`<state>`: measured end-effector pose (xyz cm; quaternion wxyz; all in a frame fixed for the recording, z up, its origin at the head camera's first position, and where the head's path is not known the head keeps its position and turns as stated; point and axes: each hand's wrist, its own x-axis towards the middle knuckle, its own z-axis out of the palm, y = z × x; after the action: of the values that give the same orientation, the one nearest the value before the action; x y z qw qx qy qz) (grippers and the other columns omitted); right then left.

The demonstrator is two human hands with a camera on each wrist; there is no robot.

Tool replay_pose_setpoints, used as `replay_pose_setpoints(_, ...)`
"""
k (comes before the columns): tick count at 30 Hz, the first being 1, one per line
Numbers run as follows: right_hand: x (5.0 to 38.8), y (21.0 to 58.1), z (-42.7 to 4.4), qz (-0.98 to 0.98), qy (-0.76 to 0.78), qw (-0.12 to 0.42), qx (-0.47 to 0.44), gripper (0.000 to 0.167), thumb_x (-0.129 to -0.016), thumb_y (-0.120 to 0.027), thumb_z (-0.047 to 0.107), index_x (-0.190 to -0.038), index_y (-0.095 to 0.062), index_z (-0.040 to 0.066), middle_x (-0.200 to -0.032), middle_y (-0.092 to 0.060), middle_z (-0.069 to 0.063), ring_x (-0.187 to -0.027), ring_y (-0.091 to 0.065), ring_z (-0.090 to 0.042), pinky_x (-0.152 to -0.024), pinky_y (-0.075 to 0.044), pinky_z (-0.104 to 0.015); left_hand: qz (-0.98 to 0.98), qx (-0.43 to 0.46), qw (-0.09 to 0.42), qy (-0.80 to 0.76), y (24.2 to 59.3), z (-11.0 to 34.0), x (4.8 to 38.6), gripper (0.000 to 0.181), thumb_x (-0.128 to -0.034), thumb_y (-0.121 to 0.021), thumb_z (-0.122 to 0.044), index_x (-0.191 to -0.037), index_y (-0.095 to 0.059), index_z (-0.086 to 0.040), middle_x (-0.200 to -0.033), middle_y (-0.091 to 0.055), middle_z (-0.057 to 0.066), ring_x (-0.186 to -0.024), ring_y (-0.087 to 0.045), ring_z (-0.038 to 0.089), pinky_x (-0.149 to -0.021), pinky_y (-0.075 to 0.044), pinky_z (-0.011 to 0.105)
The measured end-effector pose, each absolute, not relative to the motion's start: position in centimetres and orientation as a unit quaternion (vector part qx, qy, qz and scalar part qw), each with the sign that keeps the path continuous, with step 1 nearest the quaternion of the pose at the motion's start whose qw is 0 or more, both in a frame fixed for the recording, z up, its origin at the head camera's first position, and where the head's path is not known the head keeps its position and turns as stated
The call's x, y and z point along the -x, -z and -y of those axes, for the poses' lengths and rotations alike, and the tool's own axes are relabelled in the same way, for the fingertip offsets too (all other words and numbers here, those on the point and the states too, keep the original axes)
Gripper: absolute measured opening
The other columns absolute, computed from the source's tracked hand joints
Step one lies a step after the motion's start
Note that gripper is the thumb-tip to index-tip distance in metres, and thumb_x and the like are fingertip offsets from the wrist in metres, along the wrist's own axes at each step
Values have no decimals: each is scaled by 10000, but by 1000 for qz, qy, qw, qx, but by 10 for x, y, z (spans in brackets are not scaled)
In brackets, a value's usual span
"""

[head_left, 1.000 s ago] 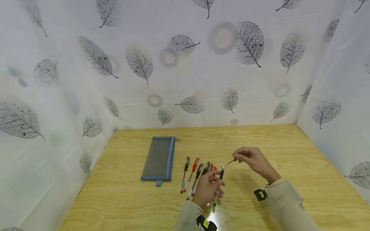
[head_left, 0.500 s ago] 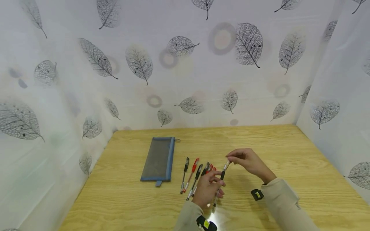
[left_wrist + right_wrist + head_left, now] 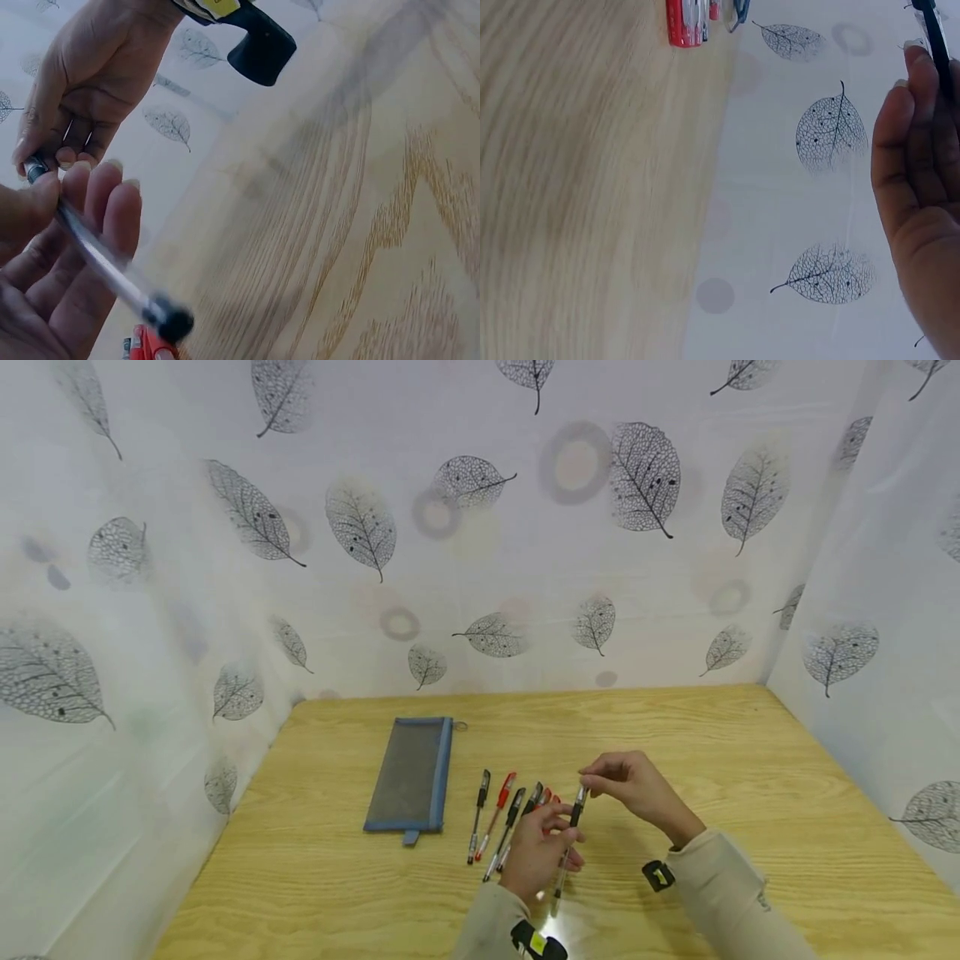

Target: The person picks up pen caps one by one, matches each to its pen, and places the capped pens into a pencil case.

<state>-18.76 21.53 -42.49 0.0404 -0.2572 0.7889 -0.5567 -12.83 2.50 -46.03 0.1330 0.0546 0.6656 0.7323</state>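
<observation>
Right hand (image 3: 632, 785) closer, pen (image 3: 576, 815) aslant forward

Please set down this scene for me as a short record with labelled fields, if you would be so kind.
Left grip: holds the pen with the black section, tilted
Right grip: pinches at the far end of the same pen
Loose pens: black pens and red pens lying side by side, some partly hidden by the left grip
Pouch: grey with blue edging, flat, left of the pens
Surface: wood-grain table
Backdrop: pale, leaf-printed
</observation>
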Motion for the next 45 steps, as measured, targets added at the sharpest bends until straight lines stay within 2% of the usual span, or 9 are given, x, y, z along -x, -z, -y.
replay_pose_setpoints(10,187,428,-210,-773,568,42,280,81,-924,-615,16,-922,-673,-41,-833,-662,-72,-705,-638,-142,-665,-552,-348,-640,-25,126,-758,463,-28,127,242,-880,-576,121,-1105,-600,35,-867,-663,215,-528,-598,120,-550,-566,333)
replay_pose_setpoints(14,187,429,-209,-765,569,57,295,68,-920,-614,5,-899,-656,-45,-826,-663,-45,-712,-641,-141,-672,-554,-376,-631,-24,128,-765,464,-27,125,211,-877,-580,127,-1078,-597,63,-852,-662,218,-512,-583,112,-536,-558,315)
replay_pose_setpoints(18,187,430,-209,-759,570,61,308,67,-920,-613,3,-886,-650,-41,-829,-659,-44,-713,-642,-166,-667,-554,-355,-625,-26,130,-769,466,-25,125,202,-879,-580,121,-1073,-597,65,-849,-659,216,-507,-570,111,-521,-545,297)
replay_pose_setpoints(26,187,435,-209,-764,570,59,297,63,-920,-615,10,-883,-648,-28,-843,-661,-53,-728,-647,-187,-673,-555,-356,-618,-18,134,-774,469,-27,125,190,-873,-582,121,-1049,-598,50,-843,-660,206,-503,-572,118,-527,-551,316)
replay_pose_setpoints(30,187,434,-209,-776,558,55,289,84,-935,-608,43,-913,-661,-18,-871,-660,-96,-752,-653,-186,-695,-558,-365,-616,-22,139,-775,469,-28,128,197,-891,-571,107,-1083,-588,65,-871,-655,220,-520,-585,120,-554,-563,331)
replay_pose_setpoints(33,187,433,-210,-787,551,57,273,116,-947,-600,62,-972,-663,-32,-904,-658,-137,-781,-658,-237,-717,-558,-379,-613,-30,150,-775,468,-28,131,208,-913,-559,83,-1120,-573,68,-906,-655,225,-544,-604,123,-585,-573,349)
replay_pose_setpoints(36,187,433,-212,-796,546,63,254,177,-946,-607,76,-1058,-642,-57,-953,-660,-174,-823,-662,-210,-748,-554,-415,-613,-29,164,-772,466,-28,135,212,-931,-554,53,-1141,-576,48,-940,-661,224,-576,-621,126,-614,-578,359)
replay_pose_setpoints(40,188,433,-213,-810,534,64,235,256,-941,-629,129,-1137,-625,-36,-1013,-656,-175,-886,-653,-145,-779,-548,-405,-628,-31,175,-758,466,-27,140,238,-940,-578,-1,-1176,-595,23,-953,-689,196,-633,-650,138,-647,-580,348)
replay_pose_setpoints(45,191,435,-214,-816,537,70,202,273,-927,-654,169,-1136,-643,-6,-1035,-646,-201,-910,-651,-246,-788,-536,-443,-652,-29,171,-738,464,-27,141,278,-933,-606,-36,-1206,-606,17,-949,-701,146,-711,-679,196,-654,-577,328)
